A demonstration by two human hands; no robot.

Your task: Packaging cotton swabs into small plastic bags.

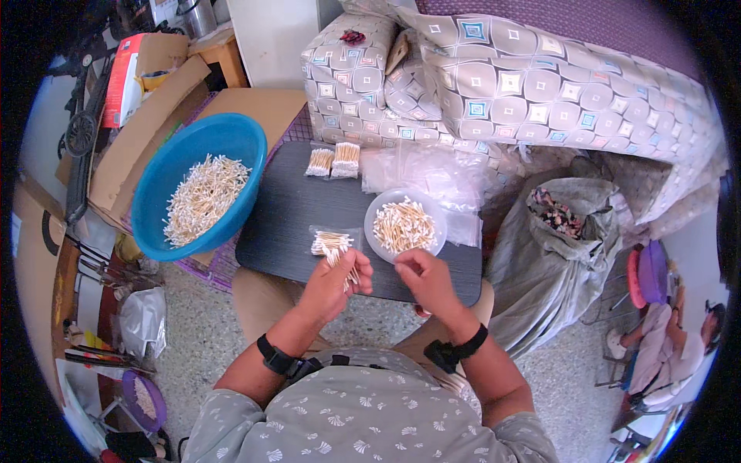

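My left hand [327, 288] is closed around a small bunch of cotton swabs [352, 276] over the near side of a dark low table [289, 208]. Just beyond it lies a clear plastic bag [318, 231] with cotton swabs [330, 242] on it or in it; I cannot tell which. At the near rim of a white bowl [439, 235], the fingers of my right hand [427, 282] are pinched together, and whatever they hold is hidden. The bowl holds a heap of loose cotton swabs [403, 224].
Two filled swab bags [346, 160] lie at the table's far edge, beside a spread of clear bags [397, 166]. A blue tub [145, 208] of swabs stands left. On the right are a grey sack [532, 270] and a seated person [664, 347]. A patterned sofa [494, 100] stands behind.
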